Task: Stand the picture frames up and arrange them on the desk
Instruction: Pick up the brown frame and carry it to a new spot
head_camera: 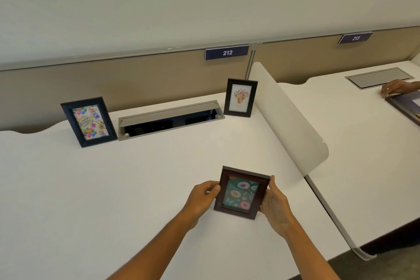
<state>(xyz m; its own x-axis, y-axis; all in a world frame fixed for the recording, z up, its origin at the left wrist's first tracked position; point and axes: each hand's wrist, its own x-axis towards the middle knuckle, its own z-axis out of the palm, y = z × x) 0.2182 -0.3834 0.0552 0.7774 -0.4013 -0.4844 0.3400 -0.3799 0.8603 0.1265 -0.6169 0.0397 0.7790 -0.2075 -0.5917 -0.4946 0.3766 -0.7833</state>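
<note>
Third frame in hand, two already standing – placing step next.

Lower centre: left hand (205,193) & right hand (276,202) each have their grip clamped on a side edge of the donut frame (241,193), held picture-up w/ its lower edge at or just above the white desk (113,188); can't tell if it touches. Its back isn't visible, so the stand's state is unknown. Mid-left: birthday frame (88,121) upright, just beside the open cable tray (170,120). Upper centre-right: flower frame (241,97) upright at the tray's other end, near the divider (293,125). Judgement: next needs the stand out, then the frame set down leaning back, prob. in the free desk area in front of the tray, so all three read as a group.
</note>
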